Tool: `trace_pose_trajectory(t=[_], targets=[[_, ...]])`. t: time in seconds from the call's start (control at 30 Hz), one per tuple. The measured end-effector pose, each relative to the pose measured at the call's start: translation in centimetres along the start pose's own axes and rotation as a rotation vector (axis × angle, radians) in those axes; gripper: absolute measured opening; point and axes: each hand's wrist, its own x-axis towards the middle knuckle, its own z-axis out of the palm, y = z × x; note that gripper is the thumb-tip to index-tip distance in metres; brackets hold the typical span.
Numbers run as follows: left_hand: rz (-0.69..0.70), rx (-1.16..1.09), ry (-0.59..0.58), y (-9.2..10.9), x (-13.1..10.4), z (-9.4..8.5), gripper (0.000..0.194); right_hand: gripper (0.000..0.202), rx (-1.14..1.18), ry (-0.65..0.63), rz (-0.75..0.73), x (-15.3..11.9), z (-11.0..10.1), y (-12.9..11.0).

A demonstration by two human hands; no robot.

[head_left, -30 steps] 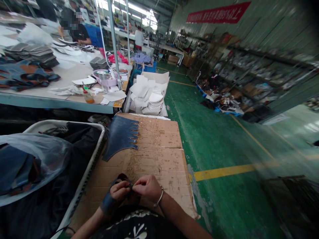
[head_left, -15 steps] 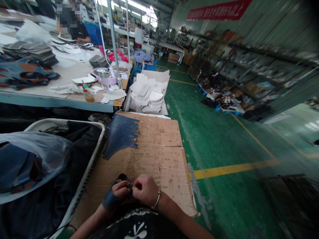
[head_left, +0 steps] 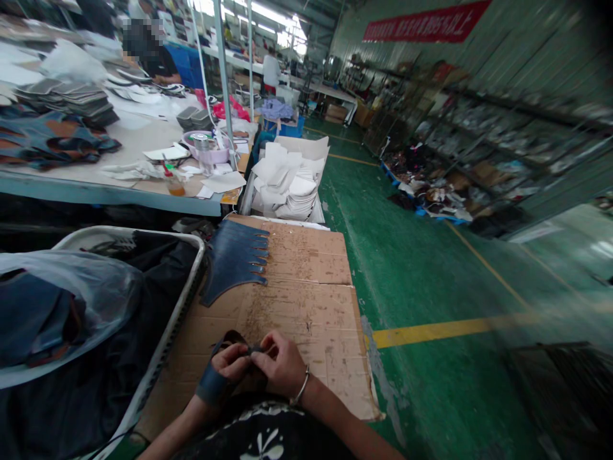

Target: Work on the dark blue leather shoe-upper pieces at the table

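Observation:
My left hand [head_left: 230,363] is closed on a dark blue leather piece [head_left: 212,383], part of which drapes back over the wrist while a brown-backed strip curls up above the fingers. Close beside it, my right hand [head_left: 282,365] pinches the same piece between thumb and fingers, and the two sets of fingertips nearly meet. The exact edge they grip is small and partly hidden. Farther forward, a flat blue leather piece [head_left: 234,259] with a row of pointed strips lies on the cardboard [head_left: 311,319].
Left of the cardboard stands a white basket [head_left: 197,246] with dark cloth and a clear plastic bag [head_left: 115,294] of leather pieces. A box of white sheets [head_left: 287,182] sits beyond. The worktable [head_left: 158,134] carries stacked pieces and a purple basin [head_left: 207,152]. Green floor lies right.
My right hand's fingers have shifted from a curled grip to a more extended pinch against the leather. The left hand keeps its hold, and the view has moved slightly.

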Motion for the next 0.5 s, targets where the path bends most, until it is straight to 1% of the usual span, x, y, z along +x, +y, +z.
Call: trace_pose_trajectory(t=[0.07, 0.1, 0.3, 0.37, 0.43, 0.5], targets=[[-0.088, -0.103, 0.044, -0.1, -0.1, 0.2, 0.028, 0.026, -0.021, 0.007, -0.025, -0.1, -0.1, -0.3], [-0.109, -0.136, 0.056, -0.2, -0.1, 0.3, 0.029, 0.028, -0.001, 0.004, -0.024, -0.1, 0.0, -0.3], [-0.072, -0.088, 0.036, -1.3, -0.1, 0.0, 0.027, 0.03, 0.167, 0.064, 0.001, 0.5, 0.9, 0.8], [-0.073, -0.089, 0.004, -1.4, -0.1, -0.2, 0.027, 0.032, 0.19, 0.064, 0.018, 0.6, 1.0, 0.9], [-0.067, -0.107, -0.065, -1.3, -0.1, -0.4, 0.027, 0.036, 0.188, 0.064, 0.009, 0.6, 1.0, 0.7], [-0.085, -0.127, -0.123, -1.2, -0.1, -0.6, 0.033, 0.04, 0.178, 0.064, -0.015, 0.5, 0.9, 0.5]])
